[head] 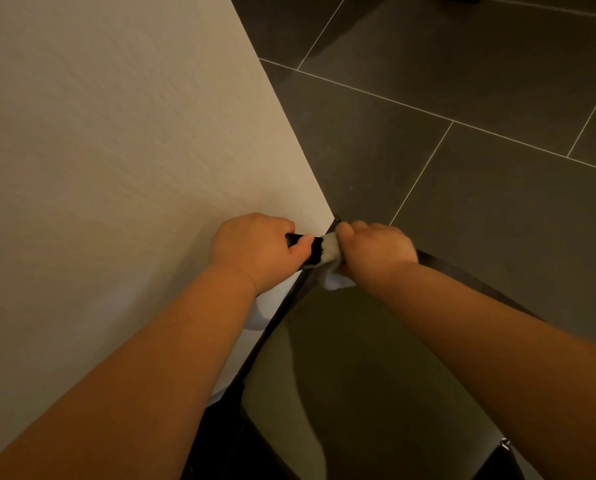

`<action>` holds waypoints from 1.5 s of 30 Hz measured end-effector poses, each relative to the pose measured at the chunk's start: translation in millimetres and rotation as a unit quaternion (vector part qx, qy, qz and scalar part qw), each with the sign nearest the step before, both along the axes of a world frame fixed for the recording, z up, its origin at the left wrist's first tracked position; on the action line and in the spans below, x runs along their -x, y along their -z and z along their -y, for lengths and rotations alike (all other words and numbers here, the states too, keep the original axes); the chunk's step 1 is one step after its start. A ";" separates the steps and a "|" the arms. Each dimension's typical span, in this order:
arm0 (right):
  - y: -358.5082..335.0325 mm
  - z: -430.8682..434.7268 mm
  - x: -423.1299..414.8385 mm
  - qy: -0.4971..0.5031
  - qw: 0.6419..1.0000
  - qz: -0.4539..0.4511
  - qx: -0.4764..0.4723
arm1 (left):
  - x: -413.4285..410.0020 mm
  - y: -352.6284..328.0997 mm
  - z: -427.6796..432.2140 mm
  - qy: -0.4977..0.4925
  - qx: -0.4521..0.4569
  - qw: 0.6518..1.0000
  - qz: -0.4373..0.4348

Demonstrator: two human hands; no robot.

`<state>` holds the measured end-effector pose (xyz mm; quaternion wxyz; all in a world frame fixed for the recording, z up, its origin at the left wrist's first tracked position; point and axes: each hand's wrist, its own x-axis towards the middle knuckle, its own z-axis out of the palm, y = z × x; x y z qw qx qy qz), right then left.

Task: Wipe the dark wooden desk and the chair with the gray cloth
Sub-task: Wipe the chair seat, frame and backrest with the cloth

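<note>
Right hand point(376, 251) with cloth point(329, 252) on chair point(359, 375)

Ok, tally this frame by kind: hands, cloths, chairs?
bare hands, left hand and right hand: 2
fluffy gray cloth: 1
dark-framed chair with olive seat: 1
Total: 4

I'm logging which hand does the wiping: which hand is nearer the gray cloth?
Right. The right hand holds the gray cloth on the chair rail; the left hand grips the rail just beside the cloth.
</note>
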<state>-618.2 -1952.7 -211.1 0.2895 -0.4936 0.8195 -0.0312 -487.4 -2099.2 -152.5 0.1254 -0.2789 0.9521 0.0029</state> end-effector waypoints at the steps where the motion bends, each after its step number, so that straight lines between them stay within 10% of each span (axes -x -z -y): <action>1: 0.4 4.4 -1.1 -0.021 1.000 -0.008 0.013 | 0.4 0.0 -0.5 0.000 0.002 1.000 -0.002; 45: 6.3 -63.5 5.0 0.087 0.992 -0.078 0.040 | -9.3 8.1 -11.8 0.113 0.037 0.990 -0.075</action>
